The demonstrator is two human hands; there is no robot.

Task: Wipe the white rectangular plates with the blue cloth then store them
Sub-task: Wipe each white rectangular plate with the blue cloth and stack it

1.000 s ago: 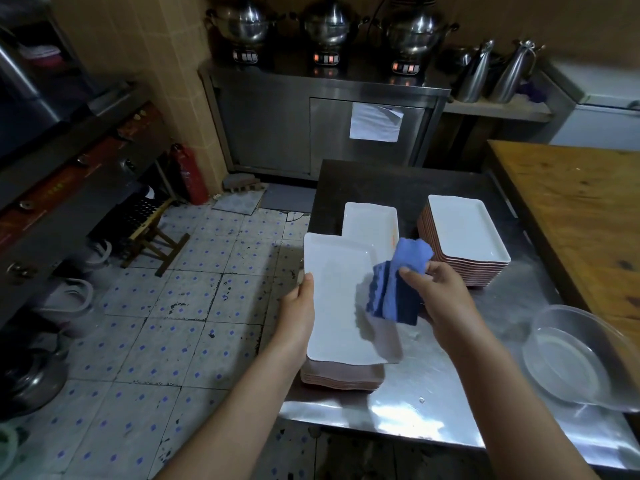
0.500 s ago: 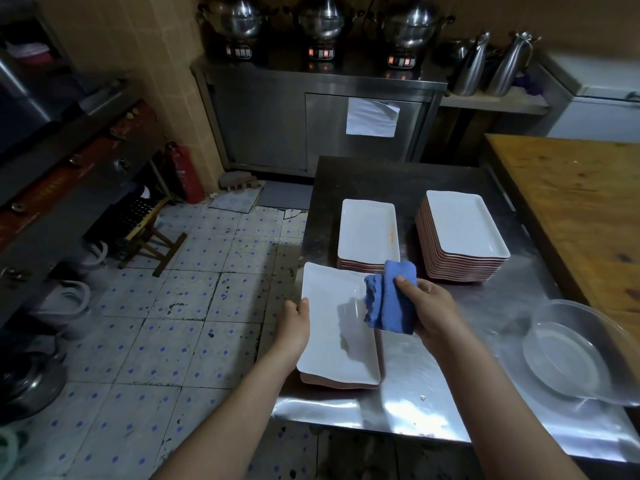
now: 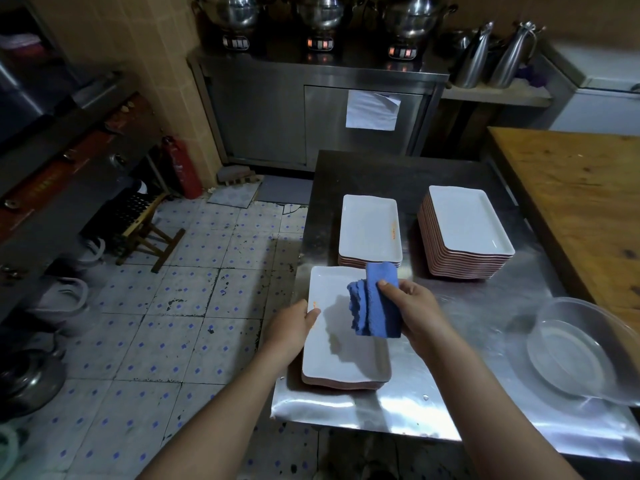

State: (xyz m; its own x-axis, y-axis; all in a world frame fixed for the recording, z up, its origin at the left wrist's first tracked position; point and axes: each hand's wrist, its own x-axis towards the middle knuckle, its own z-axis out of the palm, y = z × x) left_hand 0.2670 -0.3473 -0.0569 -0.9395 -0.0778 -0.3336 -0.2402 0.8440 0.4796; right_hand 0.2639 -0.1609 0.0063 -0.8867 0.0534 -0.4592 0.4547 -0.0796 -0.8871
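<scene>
Plate [image 3: 332, 358] lowered onto stack [image 3: 343, 385], white, glossy, left grip [image 3: 291, 327] holding rim, right grip [image 3: 419, 313] pinching blue cloth [image 3: 375, 306]

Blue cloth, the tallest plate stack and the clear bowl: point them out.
blue cloth [image 3: 370, 313], head view, fabric middle
tallest plate stack [image 3: 467, 221], head view, top plate's face
clear bowl [image 3: 595, 327], head view, side wall

Nothing here is sharp enough for you to read. The orange print on the nearest plate [image 3: 332, 358] and on the middle plate stack [image 3: 370, 230] is too small to make out. The paper sheet [image 3: 371, 110] on the cabinet door [image 3: 325, 133] shows no legible writing. The cooker displays [image 3: 320, 44] are only glowing blurs.
</scene>
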